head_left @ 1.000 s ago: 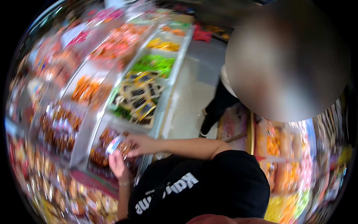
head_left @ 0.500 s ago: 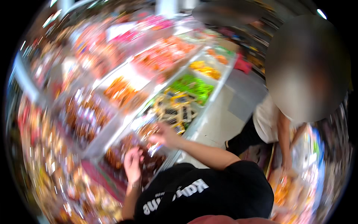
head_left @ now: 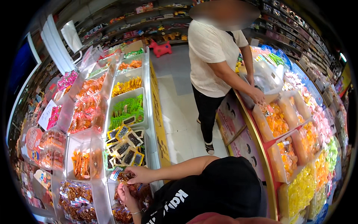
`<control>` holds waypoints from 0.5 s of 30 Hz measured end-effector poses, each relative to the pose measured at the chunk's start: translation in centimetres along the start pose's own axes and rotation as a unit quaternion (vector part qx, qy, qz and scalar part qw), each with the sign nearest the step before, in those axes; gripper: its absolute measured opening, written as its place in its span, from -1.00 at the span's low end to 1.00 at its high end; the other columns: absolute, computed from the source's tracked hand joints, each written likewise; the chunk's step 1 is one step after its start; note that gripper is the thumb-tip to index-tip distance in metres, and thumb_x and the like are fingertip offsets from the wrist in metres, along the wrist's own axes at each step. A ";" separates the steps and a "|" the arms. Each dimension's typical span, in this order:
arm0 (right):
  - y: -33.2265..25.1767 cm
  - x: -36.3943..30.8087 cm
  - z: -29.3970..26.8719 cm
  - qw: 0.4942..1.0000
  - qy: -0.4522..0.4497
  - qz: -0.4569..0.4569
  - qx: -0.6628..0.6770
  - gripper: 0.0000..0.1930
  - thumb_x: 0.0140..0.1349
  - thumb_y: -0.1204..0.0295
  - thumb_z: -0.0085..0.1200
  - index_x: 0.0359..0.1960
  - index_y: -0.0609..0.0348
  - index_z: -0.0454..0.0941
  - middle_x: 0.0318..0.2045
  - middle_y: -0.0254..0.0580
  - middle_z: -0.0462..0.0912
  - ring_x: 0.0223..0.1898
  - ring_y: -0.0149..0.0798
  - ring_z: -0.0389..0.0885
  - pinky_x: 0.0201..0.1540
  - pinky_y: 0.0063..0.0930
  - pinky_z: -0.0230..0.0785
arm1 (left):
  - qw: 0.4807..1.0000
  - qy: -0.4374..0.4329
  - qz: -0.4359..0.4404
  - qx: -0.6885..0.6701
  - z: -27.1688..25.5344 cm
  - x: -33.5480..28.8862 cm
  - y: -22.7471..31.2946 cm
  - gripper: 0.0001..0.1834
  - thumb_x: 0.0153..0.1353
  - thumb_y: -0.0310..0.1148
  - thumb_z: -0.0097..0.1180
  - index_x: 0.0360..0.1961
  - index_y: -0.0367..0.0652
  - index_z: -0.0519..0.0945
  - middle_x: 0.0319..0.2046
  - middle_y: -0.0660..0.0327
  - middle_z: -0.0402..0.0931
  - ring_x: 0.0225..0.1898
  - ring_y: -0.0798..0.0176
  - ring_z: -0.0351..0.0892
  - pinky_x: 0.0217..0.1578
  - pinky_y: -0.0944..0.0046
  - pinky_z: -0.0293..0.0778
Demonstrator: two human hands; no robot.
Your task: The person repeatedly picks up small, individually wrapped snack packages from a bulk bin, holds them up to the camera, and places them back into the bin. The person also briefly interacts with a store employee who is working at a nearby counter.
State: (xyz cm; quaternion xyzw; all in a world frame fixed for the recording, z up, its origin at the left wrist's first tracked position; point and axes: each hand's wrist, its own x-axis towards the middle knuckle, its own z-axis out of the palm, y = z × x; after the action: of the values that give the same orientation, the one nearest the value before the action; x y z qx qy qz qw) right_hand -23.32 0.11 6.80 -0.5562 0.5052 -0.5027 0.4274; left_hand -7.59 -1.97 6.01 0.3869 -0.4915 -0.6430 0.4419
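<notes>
Over the near bin of the left display, my right hand (head_left: 139,174) pinches a small clear packet (head_left: 123,176) of brown snacks. Just below it, my left hand (head_left: 127,197) has its fingers bent against the packet's lower edge, closed on it. More brown snack packets (head_left: 143,195) lie in the bin under my hands, partly covered by them. Right beyond is a bin of black-and-yellow snack packets (head_left: 128,143). To the left, another clear bin is full of brown snack packets (head_left: 76,196).
Past these stand bins of green packets (head_left: 128,110), yellow packets (head_left: 127,86) and orange packets (head_left: 82,164). Across the aisle (head_left: 178,127), a person in a cream shirt (head_left: 209,48) reaches into a right-hand display holding orange sweets (head_left: 276,117). A red animal-shaped toy (head_left: 161,48) stands on the floor.
My view has swung right and steadied, showing more of the person and the right display. My hands, apart before, have come together at the brown snack packet.
</notes>
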 end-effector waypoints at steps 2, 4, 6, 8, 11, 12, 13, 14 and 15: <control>-0.7 -0.9 -0.4 1.000 0.004 0.023 0.019 -0.50 -0.04 0.29 0.13 -0.09 0.27 0.27 -0.26 -0.03 0.48 -0.21 -0.22 0.45 -0.15 -0.43 0.28 | 1.000 -0.013 -0.003 -0.014 0.0 0.0 -0.6 -0.84 0.21 -0.39 -0.16 -0.20 -0.16 0.30 -0.59 0.33 0.33 -0.61 0.53 0.27 -0.61 0.59 0.19; -0.1 -1.2 -0.7 0.999 0.020 0.026 0.011 -0.49 -0.04 0.32 0.14 -0.07 0.27 0.25 -0.23 -0.05 0.47 -0.19 -0.25 0.44 -0.15 -0.45 0.28 | 1.000 -0.015 -0.021 -0.016 0.6 0.0 -0.6 -0.83 0.21 -0.39 -0.16 -0.18 -0.15 0.29 -0.58 0.31 0.34 -0.61 0.52 0.27 -0.62 0.59 0.19; 0.6 -1.4 -0.6 0.999 0.027 0.021 0.037 -0.48 -0.04 0.34 0.14 -0.06 0.28 0.24 -0.23 -0.06 0.46 -0.19 -0.27 0.44 -0.16 -0.46 0.29 | 0.999 -0.027 -0.036 -0.027 1.0 -0.2 -0.5 -0.82 0.20 -0.40 -0.16 -0.16 -0.14 0.28 -0.58 0.30 0.35 -0.61 0.52 0.28 -0.62 0.59 0.19; 0.6 -1.7 -0.8 0.999 0.038 0.024 0.024 -0.49 -0.03 0.36 0.14 -0.05 0.28 0.24 -0.23 -0.06 0.46 -0.20 -0.27 0.44 -0.16 -0.46 0.29 | 0.996 -0.050 -0.049 -0.047 1.2 -0.4 -0.3 -0.81 0.20 -0.41 -0.16 -0.15 -0.13 0.27 -0.57 0.29 0.36 -0.59 0.52 0.29 -0.62 0.60 0.20; 0.9 -2.0 -0.9 0.999 0.044 0.019 0.022 -0.49 -0.04 0.36 0.14 -0.06 0.28 0.24 -0.25 -0.07 0.46 -0.21 -0.28 0.44 -0.17 -0.46 0.29 | 0.996 -0.054 -0.047 -0.057 0.9 -0.2 -1.1 -0.81 0.20 -0.41 -0.15 -0.14 -0.12 0.28 -0.56 0.29 0.37 -0.60 0.52 0.29 -0.63 0.61 0.19; 1.0 -1.9 -0.8 0.999 0.043 0.015 0.024 -0.49 -0.04 0.36 0.14 -0.06 0.28 0.24 -0.25 -0.08 0.47 -0.22 -0.28 0.44 -0.17 -0.46 0.29 | 0.996 -0.051 -0.047 -0.062 0.9 -0.3 -1.1 -0.81 0.20 -0.41 -0.15 -0.14 -0.12 0.28 -0.55 0.29 0.37 -0.60 0.53 0.29 -0.63 0.61 0.19; 1.0 -1.9 -0.8 0.999 0.042 0.013 0.022 -0.49 -0.04 0.35 0.14 -0.06 0.28 0.24 -0.26 -0.08 0.47 -0.22 -0.28 0.44 -0.17 -0.45 0.29 | 0.995 -0.048 -0.047 -0.068 1.0 -0.4 -1.0 -0.81 0.20 -0.42 -0.15 -0.15 -0.12 0.28 -0.55 0.29 0.38 -0.60 0.53 0.29 -0.63 0.61 0.19; 1.0 -1.9 -0.8 0.999 0.041 0.011 0.020 -0.49 -0.04 0.35 0.14 -0.07 0.27 0.25 -0.27 -0.08 0.47 -0.23 -0.28 0.44 -0.17 -0.45 0.29 | 0.995 -0.045 -0.046 -0.073 1.0 -0.5 -0.9 -0.80 0.19 -0.42 -0.15 -0.15 -0.13 0.28 -0.54 0.29 0.38 -0.60 0.53 0.29 -0.63 0.61 0.19; 1.0 -1.9 -0.9 0.999 0.040 0.009 0.017 -0.49 -0.04 0.35 0.14 -0.07 0.27 0.25 -0.27 -0.08 0.47 -0.23 -0.28 0.44 -0.17 -0.45 0.29 | 0.996 -0.046 -0.042 -0.069 1.1 -0.6 -0.8 -0.81 0.19 -0.43 -0.15 -0.15 -0.13 0.28 -0.54 0.29 0.38 -0.59 0.52 0.29 -0.63 0.60 0.19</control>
State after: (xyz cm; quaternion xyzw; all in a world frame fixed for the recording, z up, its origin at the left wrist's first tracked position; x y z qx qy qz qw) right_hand -24.30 1.90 5.67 -0.5233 0.5185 -0.5293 0.4210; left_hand -8.63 -1.02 5.52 0.3456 -0.4490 -0.7107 0.4168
